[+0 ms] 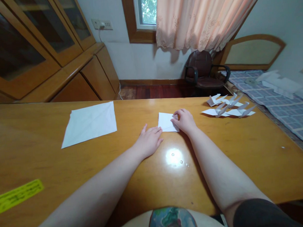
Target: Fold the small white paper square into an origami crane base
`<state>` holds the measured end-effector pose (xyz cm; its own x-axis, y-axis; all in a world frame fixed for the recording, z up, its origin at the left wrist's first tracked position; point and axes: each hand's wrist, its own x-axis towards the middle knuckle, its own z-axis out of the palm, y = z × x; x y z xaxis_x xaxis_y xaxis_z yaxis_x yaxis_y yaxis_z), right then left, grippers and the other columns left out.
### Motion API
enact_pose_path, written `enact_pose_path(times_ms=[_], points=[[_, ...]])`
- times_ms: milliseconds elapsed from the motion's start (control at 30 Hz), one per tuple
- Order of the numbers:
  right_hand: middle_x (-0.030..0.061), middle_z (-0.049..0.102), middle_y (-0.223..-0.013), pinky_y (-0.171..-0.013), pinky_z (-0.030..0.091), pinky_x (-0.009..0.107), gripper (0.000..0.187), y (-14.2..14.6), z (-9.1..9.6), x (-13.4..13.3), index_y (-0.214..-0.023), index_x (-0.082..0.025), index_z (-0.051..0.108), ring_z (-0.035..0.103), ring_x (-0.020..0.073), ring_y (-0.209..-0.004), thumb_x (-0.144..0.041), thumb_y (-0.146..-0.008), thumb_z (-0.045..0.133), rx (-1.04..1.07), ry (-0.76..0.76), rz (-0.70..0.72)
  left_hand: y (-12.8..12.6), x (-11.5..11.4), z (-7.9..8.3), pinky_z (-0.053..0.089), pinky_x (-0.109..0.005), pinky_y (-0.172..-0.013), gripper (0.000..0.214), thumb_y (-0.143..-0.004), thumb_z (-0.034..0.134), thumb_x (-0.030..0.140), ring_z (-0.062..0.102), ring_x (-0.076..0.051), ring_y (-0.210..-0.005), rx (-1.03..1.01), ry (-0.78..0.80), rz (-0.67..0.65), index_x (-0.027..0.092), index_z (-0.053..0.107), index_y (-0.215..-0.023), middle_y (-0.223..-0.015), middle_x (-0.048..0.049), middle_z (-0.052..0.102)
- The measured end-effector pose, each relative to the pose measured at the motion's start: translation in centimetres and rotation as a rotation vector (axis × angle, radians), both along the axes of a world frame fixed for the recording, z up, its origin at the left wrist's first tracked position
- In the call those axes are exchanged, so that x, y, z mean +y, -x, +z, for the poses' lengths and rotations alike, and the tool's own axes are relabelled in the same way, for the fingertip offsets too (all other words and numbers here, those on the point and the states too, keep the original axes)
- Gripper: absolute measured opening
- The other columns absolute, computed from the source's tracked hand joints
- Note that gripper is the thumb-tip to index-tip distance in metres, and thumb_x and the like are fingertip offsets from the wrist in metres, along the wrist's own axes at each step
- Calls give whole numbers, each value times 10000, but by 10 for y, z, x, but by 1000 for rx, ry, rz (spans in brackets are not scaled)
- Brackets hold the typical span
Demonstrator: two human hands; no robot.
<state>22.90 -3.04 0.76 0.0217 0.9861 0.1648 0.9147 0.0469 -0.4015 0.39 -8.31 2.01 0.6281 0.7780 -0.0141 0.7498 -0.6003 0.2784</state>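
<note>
A small folded square of white paper [166, 122] lies flat on the wooden table in front of me. My left hand [149, 140] rests palm down with its fingers stretched out, the fingertips touching the paper's lower left corner. At the opposite side, my right hand [185, 121] has its thumb and fingers bent together on the paper's right edge; part of that edge is hidden beneath them. Several white folded paper cranes [220, 111] stand in a group to the right of my right hand.
A larger white paper sheet [91, 124] lies on the table [134, 181] to the left. Nearer on that side is a yellow strip with print [19, 196]. Beyond the table stand a brown armchair [202, 69], a wooden cabinet [77, 76] and a bed [268, 98].
</note>
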Motion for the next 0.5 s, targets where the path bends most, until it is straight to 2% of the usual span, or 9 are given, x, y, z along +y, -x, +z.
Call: enact_pose_path(times_ms=[100,200,333,433,500], points=[[52,685,-884,-750,450,292,163,1,5,-2,-873,-210,718,601,183,-806,-334,-839,617,16,81,54,1,-1,0,74,-628,-1162,395,-932,493,312,455,-271,-1325,-23,-25,-22,215,558,-1309,-1381,-107,566],[46,692,-870,-732,449,275,155,3,7,-2,-848,-208,745,610,168,-798,-284,-854,611,39,81,129,1,-2,4,-1,-648,-1150,360,-930,497,303,452,-264,-1325,-61,-14,-72,249,586,-1275,-1306,-72,630],[61,711,-969,-840,482,295,131,7,5,-4,-887,-208,769,645,179,-893,-235,-822,658,158,57,344,-1,-6,11,1,-628,-1160,337,-938,474,289,455,-247,-1321,-94,37,-192,288,614,-1244,-1226,-31,681],[85,700,-1115,-965,464,352,230,8,3,-3,-1000,-210,759,637,217,-1038,-228,-775,716,214,57,546,-1,-7,11,64,-580,-1182,343,-934,464,265,459,-226,-1319,-113,52,-278,310,620,-1237,-1272,-13,656],[92,686,-1171,-998,451,390,286,9,1,-2,-1056,-217,743,625,233,-1086,-214,-772,719,218,67,596,1,-5,9,106,-553,-1188,388,-912,467,213,440,-221,-1336,-128,6,-251,301,602,-1264,-1344,-25,606]])
